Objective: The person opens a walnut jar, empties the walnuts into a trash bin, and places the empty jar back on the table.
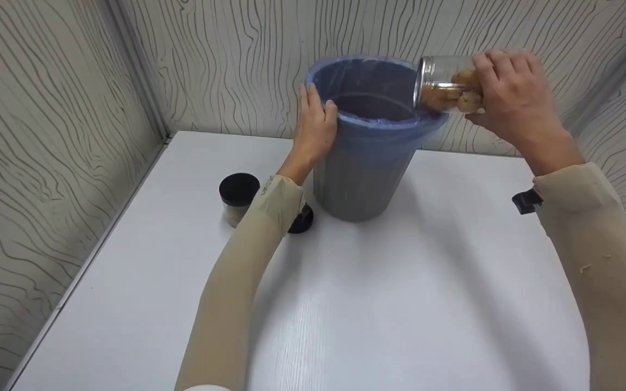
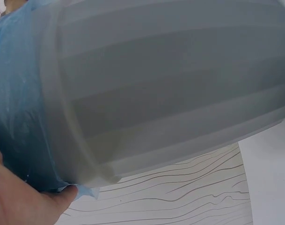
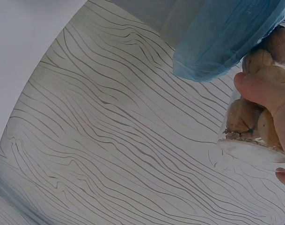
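My right hand point(image 1: 517, 92) grips a clear glass jar point(image 1: 446, 68) tipped on its side, its mouth at the right rim of a grey bin point(image 1: 354, 184). Several round brown pieces, perhaps nuts point(image 3: 243, 115), lie inside the jar; their exact kind is unclear. A thin blue bag point(image 1: 383, 133) lines the bin and folds down over its rim. At the bin's left rim my left hand point(image 1: 314, 122) rests against the bag with fairly straight fingers. In the left wrist view, its thumb point(image 2: 65, 197) touches the bag's edge.
A small black-topped jar point(image 1: 239, 190) stands on the white table point(image 1: 128, 282), left of the bin. Beside it, partly behind the left sleeve point(image 1: 253, 239), lies a black round thing point(image 1: 303, 221), perhaps a lid. Patterned wall panels point(image 1: 226, 65) close in behind and at both sides.
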Demonstrator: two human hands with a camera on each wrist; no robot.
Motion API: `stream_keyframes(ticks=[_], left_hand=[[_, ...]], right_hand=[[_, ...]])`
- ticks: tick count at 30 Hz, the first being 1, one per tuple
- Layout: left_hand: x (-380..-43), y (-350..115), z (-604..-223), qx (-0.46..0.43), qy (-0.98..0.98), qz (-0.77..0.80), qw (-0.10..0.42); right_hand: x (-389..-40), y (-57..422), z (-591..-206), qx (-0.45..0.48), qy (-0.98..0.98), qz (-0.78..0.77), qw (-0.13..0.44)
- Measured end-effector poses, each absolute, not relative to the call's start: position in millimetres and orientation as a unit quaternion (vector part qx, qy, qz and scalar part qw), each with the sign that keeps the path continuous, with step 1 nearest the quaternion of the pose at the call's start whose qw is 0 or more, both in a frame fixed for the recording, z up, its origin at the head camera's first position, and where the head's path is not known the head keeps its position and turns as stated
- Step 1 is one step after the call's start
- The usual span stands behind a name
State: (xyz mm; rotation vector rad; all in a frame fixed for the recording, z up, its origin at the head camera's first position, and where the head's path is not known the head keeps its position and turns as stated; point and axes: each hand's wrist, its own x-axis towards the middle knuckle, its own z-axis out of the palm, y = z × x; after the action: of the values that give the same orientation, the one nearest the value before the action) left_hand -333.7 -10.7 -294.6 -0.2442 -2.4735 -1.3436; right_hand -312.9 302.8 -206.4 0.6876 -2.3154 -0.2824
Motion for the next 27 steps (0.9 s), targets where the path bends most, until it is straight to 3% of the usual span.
stream_keyframes(ticks=[17,27], left_hand=[[-332,-9,-294,-0.092,-0.862,-0.474,0.156],[-333,-7,-294,-0.09,-0.862,-0.471,0.162]], right_hand=[[-313,297,-202,0.326,-0.827,-0.177,0.422],[-312,291,-201,0.324,-0.83,-0.174,0.419]])
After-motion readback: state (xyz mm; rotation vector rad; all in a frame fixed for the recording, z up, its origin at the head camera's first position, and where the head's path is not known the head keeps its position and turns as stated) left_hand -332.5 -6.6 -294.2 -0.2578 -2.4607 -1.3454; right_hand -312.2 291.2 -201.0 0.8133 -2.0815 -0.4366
